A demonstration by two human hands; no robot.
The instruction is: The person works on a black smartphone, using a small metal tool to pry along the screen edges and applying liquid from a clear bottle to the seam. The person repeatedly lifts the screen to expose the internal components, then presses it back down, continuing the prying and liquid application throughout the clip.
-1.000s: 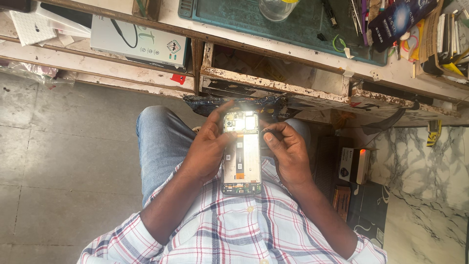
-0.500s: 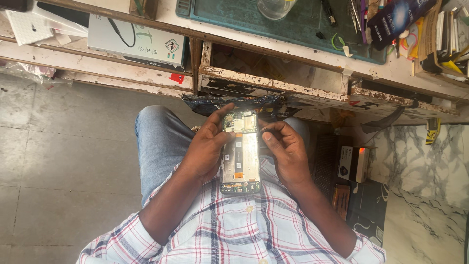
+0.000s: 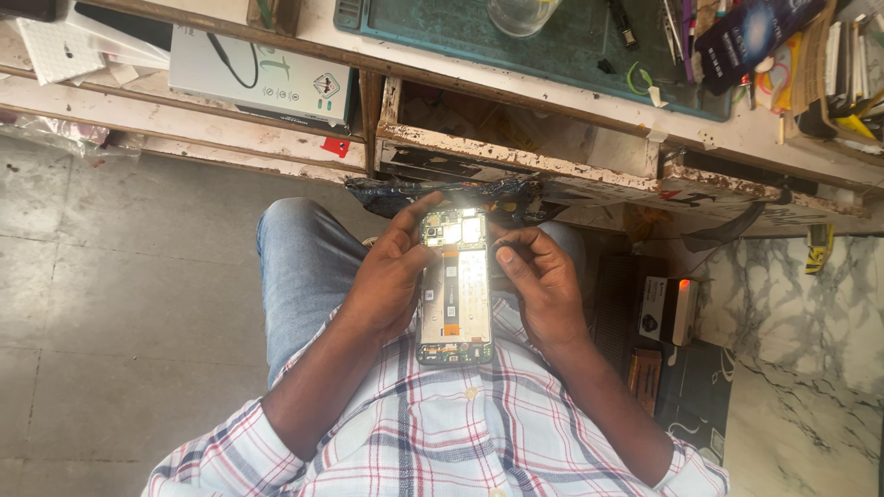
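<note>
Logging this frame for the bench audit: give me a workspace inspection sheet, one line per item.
Surface: worn, paint-chipped wooden workbench with a green work mat on top.
Job's things: opened smartphone with back cover off, circuit boards exposed, held over the lap.
Clutter: white flat box, clear glass jar, hand tools, stacked items at the bench's right end.
Grippers: left hand grips the phone's left edge; right hand is at its right edge, fingertips near the top; whether it pinches something is unclear.
Cables: black cable across the white box.
Surroundings: grey tiled floor, marbled floor, small boxes.
</note>
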